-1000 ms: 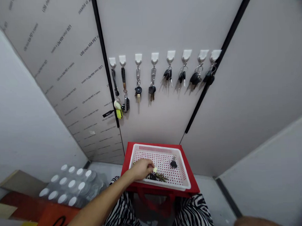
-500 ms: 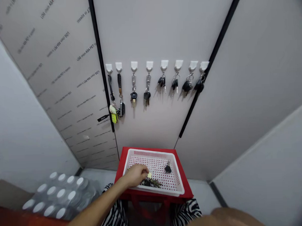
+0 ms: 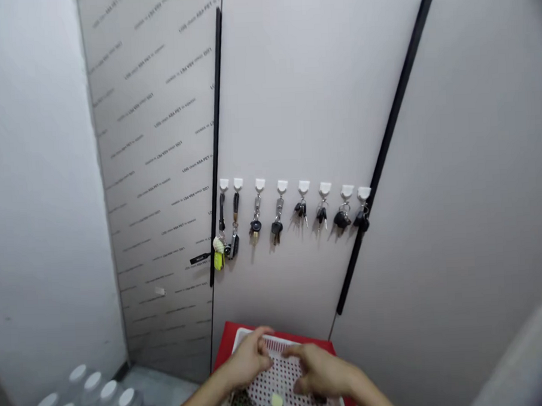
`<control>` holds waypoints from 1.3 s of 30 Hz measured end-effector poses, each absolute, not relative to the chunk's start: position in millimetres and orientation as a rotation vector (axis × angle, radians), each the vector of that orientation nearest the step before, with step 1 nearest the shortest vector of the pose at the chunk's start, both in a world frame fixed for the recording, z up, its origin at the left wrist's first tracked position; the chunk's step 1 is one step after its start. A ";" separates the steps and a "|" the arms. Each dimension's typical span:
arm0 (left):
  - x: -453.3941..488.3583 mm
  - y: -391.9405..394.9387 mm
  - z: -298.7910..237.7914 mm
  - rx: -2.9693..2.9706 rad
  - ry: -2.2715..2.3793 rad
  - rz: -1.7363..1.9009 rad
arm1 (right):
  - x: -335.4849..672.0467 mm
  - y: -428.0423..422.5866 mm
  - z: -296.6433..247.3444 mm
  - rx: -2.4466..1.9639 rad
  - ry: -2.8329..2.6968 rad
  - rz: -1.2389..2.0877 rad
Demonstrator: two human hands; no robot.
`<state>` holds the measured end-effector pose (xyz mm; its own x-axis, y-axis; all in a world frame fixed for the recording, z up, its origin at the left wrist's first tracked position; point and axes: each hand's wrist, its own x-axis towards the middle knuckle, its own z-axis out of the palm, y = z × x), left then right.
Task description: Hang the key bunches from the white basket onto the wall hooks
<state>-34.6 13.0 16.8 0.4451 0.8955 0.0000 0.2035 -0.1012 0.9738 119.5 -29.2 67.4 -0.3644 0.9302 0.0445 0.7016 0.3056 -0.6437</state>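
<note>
My left hand is over the left part of a white perforated plastic basket, fingers apart and nothing visible in it. Opposite it, my right hand hovers above the basket's right part, thumb and fingers spread. A bunch of keys lies in the basket's near left corner. Near the middle is a small pale yellow piece. A dark object under my right hand is mostly hidden. On the panel ahead, a row of white hooks holds several key sets, among them black keys and a yellow-green fob.
The basket rests on a red surface against the grey panel. Black vertical strips run along the panel seams. Bottles with white caps stand on the left. A white wall rises at the left.
The view has tilted up, so hooks and basket sit lower. My left hand has lifted from the keys and opened. My right hand has come in over the basket.
</note>
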 end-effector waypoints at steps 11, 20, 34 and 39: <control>-20.5 -0.5 247.7 1.611 0.140 1.456 | 107.5 -29.2 237.5 -0.673 -1.518 0.282; -8.5 1.5 246.8 1.634 0.095 1.358 | 102.2 -22.7 242.8 -0.668 -1.524 0.339; -88.7 106.5 193.0 1.544 1.424 1.897 | 78.1 67.2 202.6 -1.136 -1.442 0.521; -95.7 125.1 190.9 1.603 1.728 1.788 | 41.5 95.9 216.6 -1.199 -1.494 0.244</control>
